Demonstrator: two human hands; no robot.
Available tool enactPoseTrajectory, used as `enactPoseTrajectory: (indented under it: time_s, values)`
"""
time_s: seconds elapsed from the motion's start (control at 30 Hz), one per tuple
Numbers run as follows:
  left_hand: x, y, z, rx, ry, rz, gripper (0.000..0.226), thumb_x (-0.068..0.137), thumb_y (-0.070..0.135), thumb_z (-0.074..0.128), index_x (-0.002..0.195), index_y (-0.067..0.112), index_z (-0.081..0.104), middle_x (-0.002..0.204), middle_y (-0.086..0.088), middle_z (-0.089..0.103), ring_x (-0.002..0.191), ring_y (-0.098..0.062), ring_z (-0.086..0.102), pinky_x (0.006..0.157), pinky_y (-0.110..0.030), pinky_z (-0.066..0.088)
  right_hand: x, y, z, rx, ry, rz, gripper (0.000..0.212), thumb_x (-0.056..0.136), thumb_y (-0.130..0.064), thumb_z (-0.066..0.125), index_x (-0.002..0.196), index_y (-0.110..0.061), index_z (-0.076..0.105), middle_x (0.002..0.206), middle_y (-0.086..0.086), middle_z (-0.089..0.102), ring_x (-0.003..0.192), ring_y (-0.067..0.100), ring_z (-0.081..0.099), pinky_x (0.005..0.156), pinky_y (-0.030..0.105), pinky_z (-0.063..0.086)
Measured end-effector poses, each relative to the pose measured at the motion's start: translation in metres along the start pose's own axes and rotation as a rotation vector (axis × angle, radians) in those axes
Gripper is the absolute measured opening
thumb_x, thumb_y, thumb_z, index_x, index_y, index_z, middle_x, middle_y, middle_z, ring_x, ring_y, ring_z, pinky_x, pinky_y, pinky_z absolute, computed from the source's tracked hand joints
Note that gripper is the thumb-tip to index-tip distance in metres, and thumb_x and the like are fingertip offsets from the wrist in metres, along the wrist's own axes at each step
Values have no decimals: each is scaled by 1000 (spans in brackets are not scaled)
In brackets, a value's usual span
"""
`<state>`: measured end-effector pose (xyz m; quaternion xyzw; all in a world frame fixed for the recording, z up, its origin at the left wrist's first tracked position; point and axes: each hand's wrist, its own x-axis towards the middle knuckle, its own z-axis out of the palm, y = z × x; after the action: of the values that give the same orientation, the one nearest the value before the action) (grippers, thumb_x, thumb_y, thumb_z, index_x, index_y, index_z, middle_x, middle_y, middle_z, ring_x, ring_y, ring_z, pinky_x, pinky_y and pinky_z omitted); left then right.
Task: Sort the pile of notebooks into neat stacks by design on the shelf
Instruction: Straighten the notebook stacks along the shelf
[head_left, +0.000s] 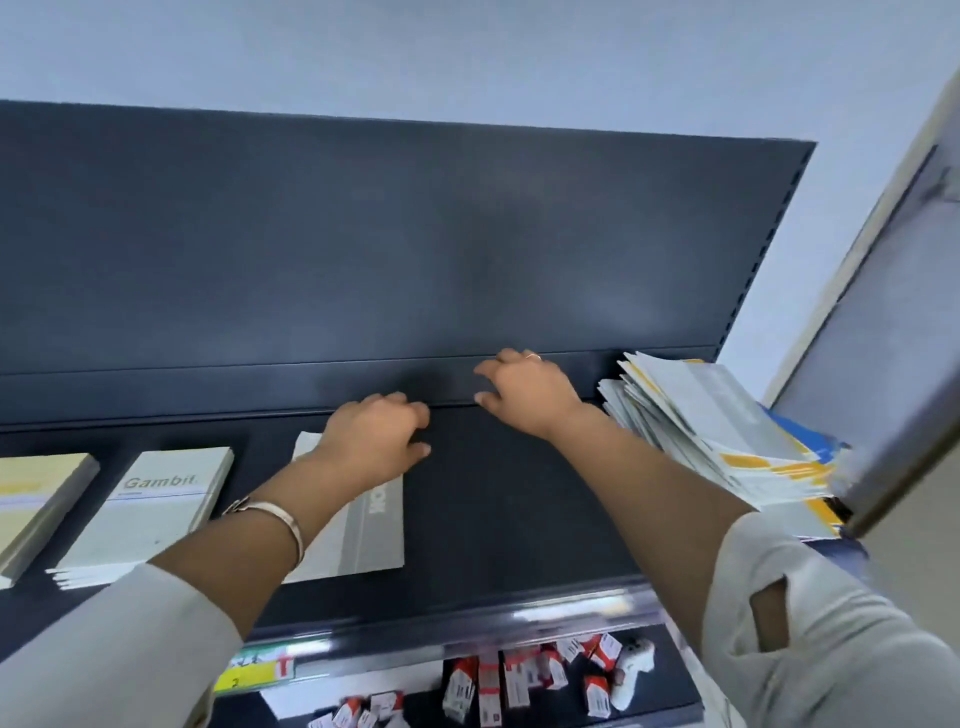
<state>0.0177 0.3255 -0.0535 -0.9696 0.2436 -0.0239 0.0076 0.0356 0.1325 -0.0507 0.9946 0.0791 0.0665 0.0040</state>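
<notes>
Sleeved forearms (234, 551) are reaching across the shelf (519, 519), the left hand (376, 441) lying curled on the far corner of the grey notebook (363, 525), probably squaring it, grip unclear, while the right hand (524, 395) is hovering loosely spread and empty, the unsorted pile (717, 431) waiting just to its right.

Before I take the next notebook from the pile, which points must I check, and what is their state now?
1. Right hand free: ok, it holds nothing.
2. Left hand off the grey notebook: not ok, it rests on it.
3. Pile near the right hand: ok, close on its right.
4. Pile tidy: not ok, fanned out.
5. Gambit stack neat: not ok, lower notebooks stick out in front.
6. Bare shelf for a new stack: ok, between grey notebook and pile.
</notes>
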Motion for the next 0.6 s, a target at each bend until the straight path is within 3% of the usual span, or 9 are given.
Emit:
enactPoseTrajectory:
  time_s: [0.2, 0.37, 0.5, 0.6]
  values:
    - [47, 101, -17, -61, 100, 119, 33, 92, 41, 48, 121, 27, 51, 117, 0, 53, 113, -22, 51, 90, -34, 42, -46, 101, -29, -28, 46, 88, 41, 95, -39, 47, 132, -21, 50, 126, 7, 49, 121, 31, 45, 97, 39, 42]
    - [81, 201, -23, -69, 117, 152, 35, 94, 40, 46, 127, 28, 49, 121, 2, 53, 116, -20, 49, 92, -34, 40, -86, 196, -37, 36, -19, 139, 41, 96, -38, 46, 134, -22, 49, 133, 6, 49, 123, 29, 46, 97, 40, 43]
    - [99, 257, -20, -102, 113, 99, 33, 94, 40, 45, 124, 27, 50, 123, 1, 53, 115, -22, 51, 89, -34, 40, -108, 255, -24, 108, -144, 185, 44, 97, -35, 47, 136, -15, 48, 137, 10, 50, 121, 30, 51, 100, 37, 42]
    - [109, 281, -12, -238, 49, -26, 41, 94, 45, 44, 129, 24, 44, 128, -1, 50, 115, -23, 51, 87, -35, 45, -117, 279, -9, 100, -281, 182, 38, 98, -34, 41, 126, -12, 53, 126, 10, 58, 114, 29, 55, 93, 35, 44]
